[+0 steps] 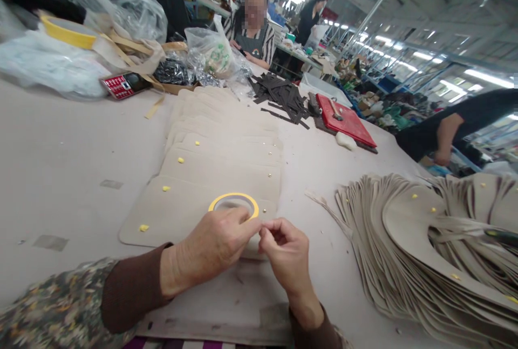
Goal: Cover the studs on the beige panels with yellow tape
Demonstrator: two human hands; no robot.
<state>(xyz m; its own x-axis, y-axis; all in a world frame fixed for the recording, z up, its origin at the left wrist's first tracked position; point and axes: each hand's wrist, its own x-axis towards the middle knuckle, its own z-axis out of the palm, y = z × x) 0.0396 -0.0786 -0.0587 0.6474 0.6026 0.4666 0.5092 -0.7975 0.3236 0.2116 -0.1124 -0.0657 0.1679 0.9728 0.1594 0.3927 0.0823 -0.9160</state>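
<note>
My left hand (214, 244) is closed around a yellow roll of tape (233, 201), held just above the nearest beige leather panel (170, 214). My right hand (283, 252) is pinched at the roll's right edge, fingertips pressed together where the tape end seems to come off; the end itself is too small to make out. The panel is the front one of a fanned row of beige panels (222, 144), each with small yellow tape bits and a metal stud.
A big fanned heap of curved beige pieces (424, 241) lies at the right. Dark strips (283, 98), a red board (348, 120), plastic bags (210, 55), a calculator (121, 84) and another tape roll (67, 31) sit farther back. Other people work behind and at the right.
</note>
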